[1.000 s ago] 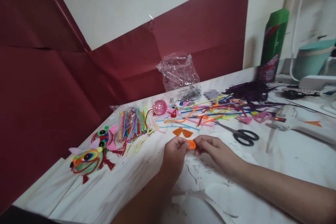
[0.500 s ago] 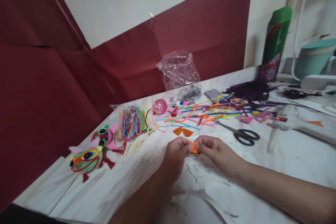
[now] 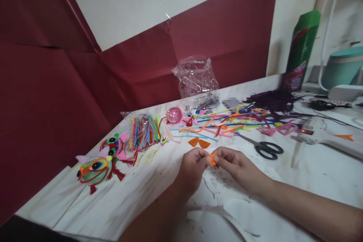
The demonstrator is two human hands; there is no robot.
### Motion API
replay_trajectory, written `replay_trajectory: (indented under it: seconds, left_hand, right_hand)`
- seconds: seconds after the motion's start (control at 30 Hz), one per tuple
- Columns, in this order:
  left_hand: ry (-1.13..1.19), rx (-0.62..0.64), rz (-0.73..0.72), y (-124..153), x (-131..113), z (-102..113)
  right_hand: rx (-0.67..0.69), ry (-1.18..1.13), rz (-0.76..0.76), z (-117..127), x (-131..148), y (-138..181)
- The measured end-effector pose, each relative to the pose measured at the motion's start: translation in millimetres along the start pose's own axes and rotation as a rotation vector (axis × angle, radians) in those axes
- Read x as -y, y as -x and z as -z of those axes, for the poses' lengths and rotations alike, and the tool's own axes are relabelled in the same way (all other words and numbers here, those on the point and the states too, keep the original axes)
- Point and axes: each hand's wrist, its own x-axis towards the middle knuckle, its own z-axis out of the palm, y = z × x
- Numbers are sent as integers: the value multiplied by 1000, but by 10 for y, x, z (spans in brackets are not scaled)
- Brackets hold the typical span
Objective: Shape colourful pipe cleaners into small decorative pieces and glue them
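Note:
A small bright orange piece (image 3: 212, 159) is pinched between the fingertips of both my hands, low over the white table; its material is too small to make out. My left hand (image 3: 193, 164) grips its left side with thumb and forefinger. On the other side, my right hand (image 3: 233, 162) has its fingers curled and closed on the piece. Just beyond the hands lie two darker orange triangular pieces (image 3: 199, 143), their tips close together. Black-handled scissors (image 3: 268, 149) rest to the right of my right hand. Beneath the hands is a white printed sheet (image 3: 224, 179).
Loose pipe cleaners (image 3: 227, 123) spread behind the hands, near a clear pink ball (image 3: 174, 115). A bag of pipe cleaners (image 3: 144, 132) and decorated lion-like figures (image 3: 98, 168) lie left. At right are a glue gun (image 3: 320, 134), a green bottle (image 3: 302, 49) and dark purple strands (image 3: 269, 100).
The whole view has shifted slightly, so things appear a little farther right. Both hands keep their pinch on the small orange piece, with hardly any movement.

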Motion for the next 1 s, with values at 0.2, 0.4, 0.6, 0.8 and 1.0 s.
replay_trajectory:
  seconds: [0.2,0.4,0.6,0.8,1.0]
  left_hand:
    - [-4,-83,23,-20,-30,-8]
    - [33,-127,-9,-40,22,7]
    - [-2,-64,5,-14,41,-10]
    - [25,-48,-7,-13,54,-20]
    - [-32,-30,-10,-14,96,7]
  right_hand:
    - [-17,-34,-42,-10,-4,-11]
    - [-63,-35,-54,-1,-20,-33]
    - [-18,32,-37,7,-25,-37]
    - [-72,0,-58,7,12,-61]
    - [-44,17,-61,-12,-25,-20]
